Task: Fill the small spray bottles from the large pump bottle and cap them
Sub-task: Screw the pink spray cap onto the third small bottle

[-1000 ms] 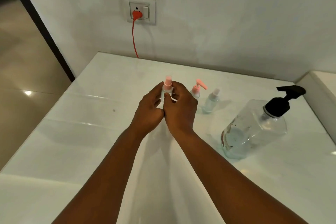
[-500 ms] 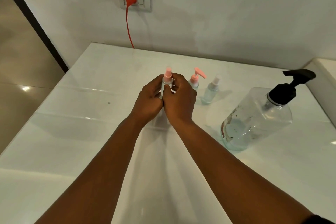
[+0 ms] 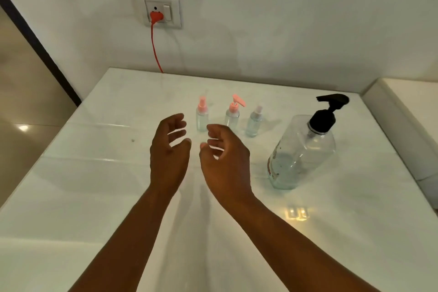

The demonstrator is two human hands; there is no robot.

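Now that I have let go of the left small bottle point(image 3: 202, 116), both hands point(image 3: 170, 149) point(image 3: 225, 153) are hovering apart and empty; it is standing capped on the worktop point(image 3: 94, 185), so capping seems finished.

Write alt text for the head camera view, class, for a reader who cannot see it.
Two empty, open hands, left hand and right hand, hover over a white counter. Beyond them three capped small bottles stand in a row, with a large pump bottle to their right. A red plug sits in a wall socket.
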